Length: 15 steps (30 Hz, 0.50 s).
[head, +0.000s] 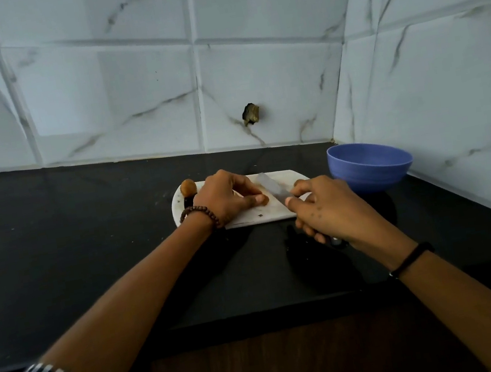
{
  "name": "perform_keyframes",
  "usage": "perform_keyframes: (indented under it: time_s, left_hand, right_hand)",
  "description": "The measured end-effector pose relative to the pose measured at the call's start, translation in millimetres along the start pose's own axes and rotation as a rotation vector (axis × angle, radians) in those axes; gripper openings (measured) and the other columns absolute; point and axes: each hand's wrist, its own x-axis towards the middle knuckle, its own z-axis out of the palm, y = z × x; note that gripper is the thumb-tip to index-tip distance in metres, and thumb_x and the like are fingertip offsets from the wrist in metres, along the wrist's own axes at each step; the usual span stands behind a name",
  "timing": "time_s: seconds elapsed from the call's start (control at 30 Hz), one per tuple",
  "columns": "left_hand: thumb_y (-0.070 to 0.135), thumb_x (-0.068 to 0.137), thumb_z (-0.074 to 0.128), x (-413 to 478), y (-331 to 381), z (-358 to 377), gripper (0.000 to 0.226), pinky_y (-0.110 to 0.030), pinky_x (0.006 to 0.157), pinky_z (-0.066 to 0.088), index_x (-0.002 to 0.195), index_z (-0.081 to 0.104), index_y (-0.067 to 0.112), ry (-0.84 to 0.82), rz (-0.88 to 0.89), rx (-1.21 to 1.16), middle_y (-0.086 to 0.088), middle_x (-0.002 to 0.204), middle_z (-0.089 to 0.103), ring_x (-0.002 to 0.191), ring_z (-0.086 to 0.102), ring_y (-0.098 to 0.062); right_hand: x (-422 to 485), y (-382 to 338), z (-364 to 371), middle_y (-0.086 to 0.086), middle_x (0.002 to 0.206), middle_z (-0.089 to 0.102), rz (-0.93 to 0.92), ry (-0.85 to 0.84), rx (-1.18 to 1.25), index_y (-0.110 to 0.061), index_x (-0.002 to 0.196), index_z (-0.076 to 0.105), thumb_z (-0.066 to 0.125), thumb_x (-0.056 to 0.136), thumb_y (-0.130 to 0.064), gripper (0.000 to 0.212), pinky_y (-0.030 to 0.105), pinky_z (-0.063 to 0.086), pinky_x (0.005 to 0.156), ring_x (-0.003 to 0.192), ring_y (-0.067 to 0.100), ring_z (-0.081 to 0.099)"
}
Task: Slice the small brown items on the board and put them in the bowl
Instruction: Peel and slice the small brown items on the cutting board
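- A small brown rounded item (264,199) is pinched on the white rounded cutting board (252,217) by the left hand (225,197).
- A grey-bladed knife (271,186) is gripped by the right hand (328,209), with its blade just beside the item.
- The pinching fingertips should be kept tucked back and the cuts made steadily.
- A second brown round item (188,187) lies at the board's far left corner, and a blue plastic bowl (369,166) stands just to the right.

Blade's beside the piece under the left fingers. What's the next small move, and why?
Probably press the knife down through the brown item that the left hand pinches on the board: the right hand holds the blade angled right beside it, so a cut looks ready.
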Motion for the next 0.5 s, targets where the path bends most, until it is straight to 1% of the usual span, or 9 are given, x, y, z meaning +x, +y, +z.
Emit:
perform_keyframes:
  time_s: [0.1,0.17,0.27,0.33,0.43,0.5]
  left_hand:
    - [0.038,0.077,0.078,0.6,1.9,0.9,0.011,-0.029,0.087,0.053,0.084,0.077,0.03,0.013,-0.003,0.038,0.017,0.086,0.072,0.088,0.064,0.001]
    - [0.038,0.076,0.078,1.8,0.4,2.3,0.009,-0.035,0.086,0.055,0.081,0.076,0.031,0.025,-0.017,0.061,0.017,0.086,0.072,0.089,0.065,-0.001]
    - [0.039,0.074,0.078,4.0,-1.4,5.1,0.008,-0.038,0.083,0.056,0.077,0.074,0.033,0.043,-0.03,0.084,0.018,0.084,0.071,0.089,0.065,-0.003]
    - [0.039,0.074,0.079,5.3,-1.6,6.3,0.009,-0.038,0.082,0.057,0.076,0.074,0.032,0.049,-0.03,0.08,0.018,0.082,0.071,0.088,0.066,-0.003]
    - [0.038,0.074,0.079,5.7,-1.5,6.7,0.008,-0.038,0.081,0.057,0.075,0.074,0.032,0.054,-0.029,0.076,0.017,0.08,0.072,0.086,0.066,-0.004]
    - [0.038,0.075,0.079,5.7,-2.6,6.8,0.007,-0.039,0.08,0.057,0.075,0.074,0.032,0.055,-0.022,0.074,0.016,0.081,0.072,0.086,0.066,-0.004]
  right_hand:
    - [-3.1,-3.9,3.8,0.009,0.071,0.073,0.015,-0.01,-0.013,-0.016,0.092,0.065,0.054,0.099,-0.028,0.018,0.024,0.047,0.041,0.04,0.012,0.055]
    - [-3.6,-5.4,6.6,0.008,0.067,0.072,0.022,-0.012,-0.052,-0.011,0.089,0.068,0.053,0.1,-0.029,0.026,0.023,0.048,0.04,0.037,0.011,0.055]
    - [-2.5,-6.8,8.7,0.011,0.063,0.07,-0.003,0.008,-0.124,-0.004,0.08,0.068,0.05,0.099,-0.025,0.033,0.025,0.05,0.041,0.035,0.013,0.056]
    - [-0.4,-8.4,9.8,0.014,0.062,0.07,-0.024,0.022,-0.159,0.001,0.077,0.067,0.049,0.098,-0.022,0.036,0.024,0.047,0.038,0.036,0.016,0.056]
    - [7.8,-11.6,13.4,0.015,0.062,0.069,-0.021,0.03,-0.209,0.003,0.08,0.067,0.049,0.098,-0.022,0.035,0.027,0.051,0.04,0.038,0.019,0.056]
    - [15.0,-13.5,17.8,0.017,0.072,0.07,-0.005,0.023,-0.247,0.0,0.089,0.065,0.05,0.099,-0.025,0.031,0.031,0.054,0.044,0.04,0.019,0.057]
